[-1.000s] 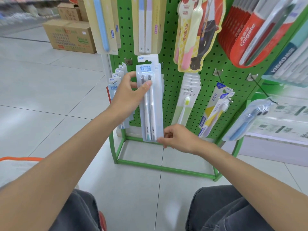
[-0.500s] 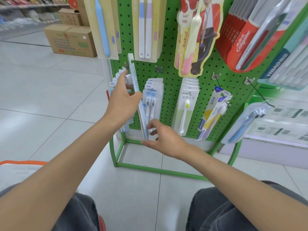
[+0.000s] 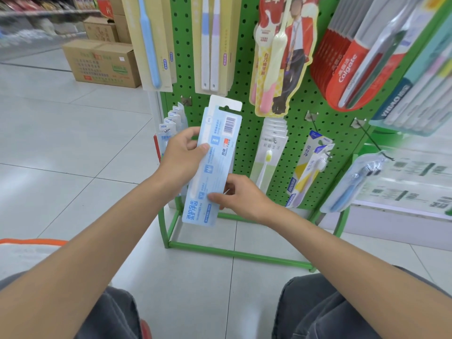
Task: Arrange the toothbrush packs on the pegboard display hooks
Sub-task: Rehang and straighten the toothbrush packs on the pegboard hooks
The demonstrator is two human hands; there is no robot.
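1. Your left hand (image 3: 183,155) has its fingers and thumb curled round the upper left edge of the toothbrush pack (image 3: 220,148). If you slacken that hold, the pack would likely swing down.
2. The pack is on no hook. It is held tilted just in front of the pegboard (image 3: 244,69), with its printed back and barcode facing you, so if you hang it like this it would show the wrong face.
3. Its hang hole (image 3: 227,108) is free, and any hook behind it is hidden. A blind push could miss or tear the tab.
4. Your right hand (image 3: 241,198) pinches the lower right edge. Too hard a twist there could crease the card.
5. Readable writing:
   - "NEW" on the hung row (image 3: 163,127) at the left
   - Chinese characters on the held pack
   - "FROG" on the yellow pack (image 3: 292,189)
   - "Colgate" on the red packs (image 3: 347,67)
   - "YIBAO" on the far-right packs (image 3: 393,104)
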